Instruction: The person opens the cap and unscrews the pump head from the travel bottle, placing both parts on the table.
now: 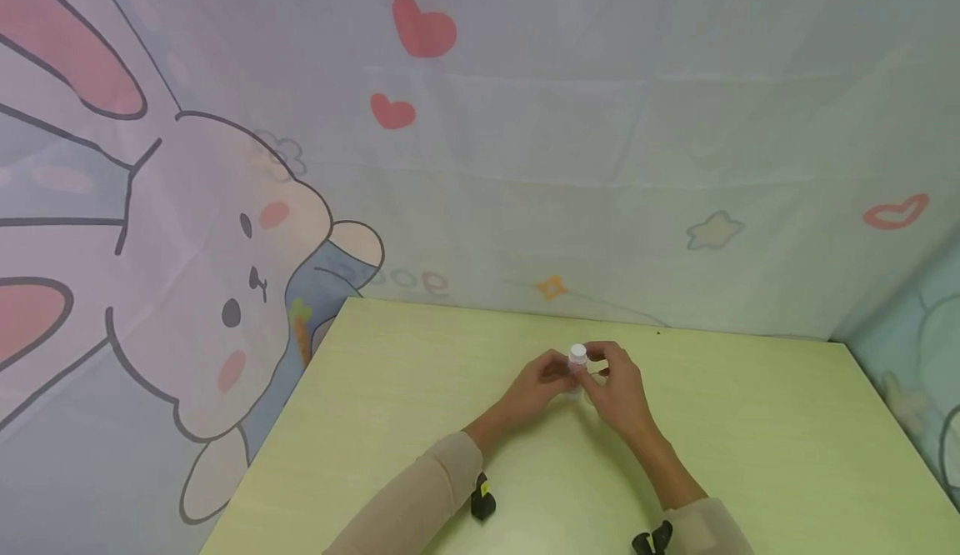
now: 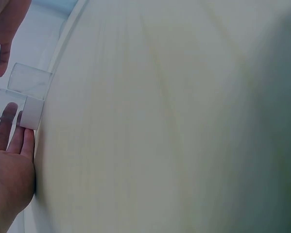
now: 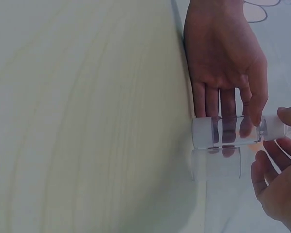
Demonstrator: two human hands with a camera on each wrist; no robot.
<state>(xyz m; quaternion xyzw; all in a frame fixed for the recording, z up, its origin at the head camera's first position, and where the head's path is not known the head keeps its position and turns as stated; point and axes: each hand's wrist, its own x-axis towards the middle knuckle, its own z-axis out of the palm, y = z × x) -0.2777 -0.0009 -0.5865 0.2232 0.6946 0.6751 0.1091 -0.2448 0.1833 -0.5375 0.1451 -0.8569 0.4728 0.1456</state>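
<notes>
A small clear bottle (image 3: pixel 202 133) with a white base and white top (image 1: pixel 577 352) stands upright on the table. My left hand (image 1: pixel 536 387) grips its clear body, fingers behind and thumb in front, as the right wrist view shows. The right hand (image 1: pixel 621 392) pinches the white upper part between thumb and fingers. Close beside the bottle, a clear hollow cylinder (image 3: pixel 217 164), like a cap or small cup, stands on the table; in the left wrist view the clear cylinder (image 2: pixel 31 81) sits on the right hand's side. Fingers partly hide the bottle's top.
The pale yellow-green table (image 1: pixel 750 422) ends at a hanging cloth (image 1: pixel 525 163) printed with a rabbit and hearts, close behind the hands. Black wrist devices (image 1: pixel 482 501) show by both sleeves. A tiny dark speck (image 1: pixel 658 333) lies near the table's back edge.
</notes>
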